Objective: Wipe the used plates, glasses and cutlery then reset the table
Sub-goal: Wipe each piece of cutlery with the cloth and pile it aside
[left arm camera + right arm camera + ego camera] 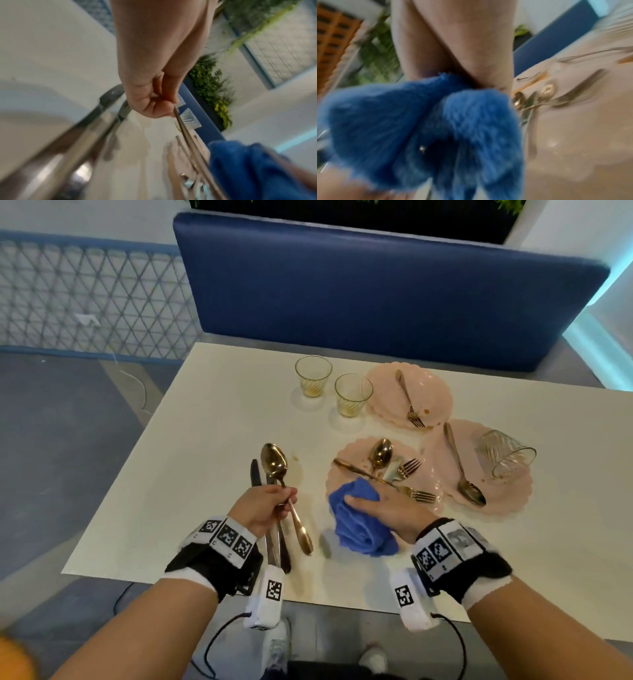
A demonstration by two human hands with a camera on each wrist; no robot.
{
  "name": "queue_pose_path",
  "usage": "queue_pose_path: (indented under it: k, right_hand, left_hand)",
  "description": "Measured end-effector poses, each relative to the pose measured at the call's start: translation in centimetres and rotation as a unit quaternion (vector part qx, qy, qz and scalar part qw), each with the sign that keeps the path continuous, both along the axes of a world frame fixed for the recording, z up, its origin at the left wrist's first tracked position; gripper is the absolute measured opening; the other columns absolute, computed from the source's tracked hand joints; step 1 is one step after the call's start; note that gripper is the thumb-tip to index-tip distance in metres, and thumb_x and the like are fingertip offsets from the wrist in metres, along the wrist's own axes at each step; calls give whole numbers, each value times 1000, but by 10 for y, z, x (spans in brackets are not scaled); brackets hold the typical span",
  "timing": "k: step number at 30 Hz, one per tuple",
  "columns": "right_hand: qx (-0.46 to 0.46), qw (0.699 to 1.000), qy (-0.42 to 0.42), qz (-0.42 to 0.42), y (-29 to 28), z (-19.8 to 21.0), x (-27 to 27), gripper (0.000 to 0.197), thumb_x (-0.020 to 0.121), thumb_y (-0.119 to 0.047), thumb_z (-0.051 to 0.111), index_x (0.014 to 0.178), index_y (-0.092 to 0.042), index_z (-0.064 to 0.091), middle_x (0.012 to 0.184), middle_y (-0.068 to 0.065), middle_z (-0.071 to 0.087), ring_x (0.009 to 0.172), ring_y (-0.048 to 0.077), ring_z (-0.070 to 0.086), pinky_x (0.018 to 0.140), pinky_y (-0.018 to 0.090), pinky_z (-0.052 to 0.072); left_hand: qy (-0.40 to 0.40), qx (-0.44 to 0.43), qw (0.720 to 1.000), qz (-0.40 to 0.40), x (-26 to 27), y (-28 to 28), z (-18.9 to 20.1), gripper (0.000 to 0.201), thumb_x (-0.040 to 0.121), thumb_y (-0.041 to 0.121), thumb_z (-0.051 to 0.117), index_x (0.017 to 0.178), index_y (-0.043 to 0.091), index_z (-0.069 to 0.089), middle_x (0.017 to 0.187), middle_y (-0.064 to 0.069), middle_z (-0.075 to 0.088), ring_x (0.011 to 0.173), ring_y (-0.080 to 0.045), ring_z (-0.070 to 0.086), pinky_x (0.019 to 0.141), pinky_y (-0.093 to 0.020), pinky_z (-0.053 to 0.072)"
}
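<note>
The left hand (265, 508) is gripping a gold spoon (284, 491) by its handle, bowl pointing toward twelve o'clock, with what look like knives (274, 529) bunched in the same fist beneath it. The right hand (387, 510) is clutching a bunched blue cloth (359, 518) at the six o'clock edge of the nearest pink plate (346, 463), which is carrying a spoon, a knife and two forks piled crosswise. At one o'clock another pink plate (435, 395) is holding a fork (409, 400); at three o'clock a third plate (507, 501) is bearing a spoon and a tipped glass (503, 453). Two upright glasses (313, 376) are standing at eleven o'clock on the white table (171, 474). Likely risks: the cloth dragging across the crossed cutlery and sliding it off the plate, and the tipped glass rolling off its rim if the overlapping plates are being nudged. The left-hand bundle is looking loose, so a piece may be slipping out.
</note>
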State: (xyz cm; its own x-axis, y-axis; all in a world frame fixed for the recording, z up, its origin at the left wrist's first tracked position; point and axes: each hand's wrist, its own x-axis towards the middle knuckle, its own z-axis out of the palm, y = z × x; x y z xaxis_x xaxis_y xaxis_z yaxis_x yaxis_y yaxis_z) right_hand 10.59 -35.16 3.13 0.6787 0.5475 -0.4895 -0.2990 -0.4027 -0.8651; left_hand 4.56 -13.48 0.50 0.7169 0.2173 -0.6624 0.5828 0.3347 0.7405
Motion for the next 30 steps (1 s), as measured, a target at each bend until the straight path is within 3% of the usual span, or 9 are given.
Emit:
queue_pose_path:
  k: [4, 7, 10, 13, 17, 20, 23, 26, 30]
  right_hand:
    - [80, 985, 16, -153, -20, 9, 23, 30, 91, -27, 58, 114, -8, 59, 103, 16, 67, 96, 28, 64, 87, 42, 51]
    - [99, 971, 0, -217, -27, 15, 33, 28, 94, -25, 55, 117, -10, 58, 104, 17, 67, 93, 28, 67, 81, 42, 56]
    - [119, 960, -3, -254, -36, 21, 37, 12, 95, -24, 54, 100, -17, 62, 87, 11, 67, 70, 19, 69, 58, 34, 58]
    - [112, 957, -2, -269, -41, 21, 38, 22, 93, -25, 56, 112, -14, 59, 96, 13, 68, 76, 23, 70, 62, 39, 58]
    - [112, 956, -8, -272, -46, 21, 38, 26, 93, -23, 56, 117, -11, 58, 104, 16, 67, 90, 28, 68, 68, 38, 60]
    - [128, 953, 5, -275, -53, 24, 40, 14, 93, -25, 56, 104, -17, 61, 94, 11, 69, 74, 20, 71, 56, 34, 58]
    - [151, 940, 4, -304, -62, 28, 45, 26, 92, -30, 55, 114, -16, 58, 103, 12, 67, 87, 25, 68, 59, 36, 60]
    - [190, 912, 22, -362, -73, 32, 50, 48, 87, -39, 58, 124, -8, 53, 111, 14, 65, 94, 23, 66, 64, 29, 58]
    - [209, 897, 55, -387, -87, 30, 51, 35, 97, -37, 44, 116, -11, 57, 108, 10, 63, 91, 20, 64, 71, 31, 57]
  left_hand:
    - [12, 259, 956, -136, -15, -9, -14, 21, 90, 13, 58, 71, 6, 64, 65, -3, 57, 56, -12, 53, 62, -22, 50]
    - [13, 406, 893, -191, -17, -22, -20, 16, 90, 14, 58, 88, 1, 68, 81, -5, 60, 74, -16, 56, 74, -24, 45]
    - [30, 395, 907, -145, -14, -33, -23, 8, 89, 8, 59, 97, 6, 57, 82, -3, 56, 86, -21, 61, 68, -18, 42]
    - [57, 386, 914, -111, -8, -39, -24, 24, 86, 6, 62, 106, 4, 49, 93, -9, 58, 95, -28, 62, 75, -27, 49]
    - [91, 425, 883, -178, 1, -38, -23, 22, 83, 4, 63, 102, -5, 58, 105, -22, 64, 98, -35, 63, 88, -42, 52]
    - [104, 442, 865, -213, 1, -36, -22, 21, 84, 4, 62, 103, -6, 60, 106, -20, 65, 97, -32, 65, 89, -41, 52]
    - [89, 462, 855, -217, 2, -34, -17, 19, 86, 6, 59, 103, -2, 57, 103, -14, 65, 97, -25, 65, 87, -36, 52]
    - [12, 521, 816, -249, 18, -43, -6, 15, 92, 9, 54, 104, 2, 58, 101, -7, 61, 95, -18, 60, 79, -25, 45]
    - [-95, 571, 741, -341, 62, -75, -4, 22, 93, 12, 50, 109, 8, 64, 112, -11, 56, 105, -25, 55, 89, -30, 45]
